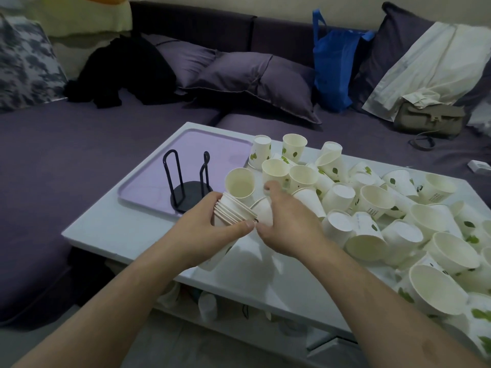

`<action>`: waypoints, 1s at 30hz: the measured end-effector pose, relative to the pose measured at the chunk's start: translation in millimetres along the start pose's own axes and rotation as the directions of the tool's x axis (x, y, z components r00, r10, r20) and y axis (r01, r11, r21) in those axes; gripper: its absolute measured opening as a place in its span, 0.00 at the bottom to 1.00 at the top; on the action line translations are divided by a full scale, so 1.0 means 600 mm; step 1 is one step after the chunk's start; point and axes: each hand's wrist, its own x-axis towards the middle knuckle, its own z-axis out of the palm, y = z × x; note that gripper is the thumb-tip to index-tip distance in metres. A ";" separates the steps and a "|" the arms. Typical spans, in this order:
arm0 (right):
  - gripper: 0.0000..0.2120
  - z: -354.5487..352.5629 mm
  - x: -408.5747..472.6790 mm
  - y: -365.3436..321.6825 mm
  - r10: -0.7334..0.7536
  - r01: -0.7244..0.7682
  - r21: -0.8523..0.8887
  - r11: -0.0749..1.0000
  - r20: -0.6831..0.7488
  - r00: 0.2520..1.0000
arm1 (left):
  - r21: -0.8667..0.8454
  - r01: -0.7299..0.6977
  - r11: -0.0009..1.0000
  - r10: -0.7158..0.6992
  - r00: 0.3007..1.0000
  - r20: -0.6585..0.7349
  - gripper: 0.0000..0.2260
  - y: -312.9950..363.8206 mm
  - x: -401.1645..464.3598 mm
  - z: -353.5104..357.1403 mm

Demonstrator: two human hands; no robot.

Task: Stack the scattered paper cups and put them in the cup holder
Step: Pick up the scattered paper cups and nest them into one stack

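My left hand grips a stack of nested white paper cups, tilted with their rims pointing right. My right hand holds a single white cup right at the open end of the stack. A black wire cup holder stands upright and empty on a lilac tray, just behind my left hand. Many loose white cups with green leaf prints lie scattered across the right half of the white table, some upright, some on their sides, some upside down.
A purple sofa wraps round the table's far and left sides, with cushions, black clothing, a blue bag and a grey handbag on it. Bottles sit on the shelf under the table.
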 end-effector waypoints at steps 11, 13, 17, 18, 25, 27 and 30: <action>0.29 -0.064 -0.015 0.015 0.224 -0.046 0.851 0.522 -0.085 0.971 | -0.003 -0.008 1.000 0.008 1.000 0.029 0.27 -0.004 -0.004 0.003; 0.29 -0.062 -0.016 0.014 0.207 -0.048 0.904 0.424 -0.046 0.977 | -0.002 -0.023 1.000 0.023 0.999 0.048 0.27 -0.003 -0.007 0.004; 0.28 -0.044 -0.023 0.001 0.120 -0.037 0.907 0.420 -0.015 0.993 | 0.008 -0.056 0.998 0.056 0.997 0.059 0.25 0.001 -0.011 0.008; 0.30 -0.039 -0.026 -0.004 0.094 -0.048 0.897 0.439 0.007 0.996 | 0.010 -0.056 0.998 0.056 0.997 0.050 0.24 0.002 -0.011 0.009; 0.27 -0.037 -0.044 -0.026 -0.062 -0.132 0.816 0.563 0.201 0.978 | -0.020 -0.047 0.999 0.047 0.999 0.017 0.21 -0.003 -0.009 0.005; 0.14 -0.041 -0.045 -0.026 -0.147 -0.117 0.803 0.584 0.246 0.958 | -0.009 -0.047 0.999 0.047 0.999 0.008 0.22 -0.004 -0.009 0.002; 0.17 -0.037 -0.041 -0.015 -0.140 -0.048 0.817 0.575 0.156 0.978 | -0.014 -0.045 0.999 0.045 0.999 0.004 0.22 -0.005 -0.009 -0.003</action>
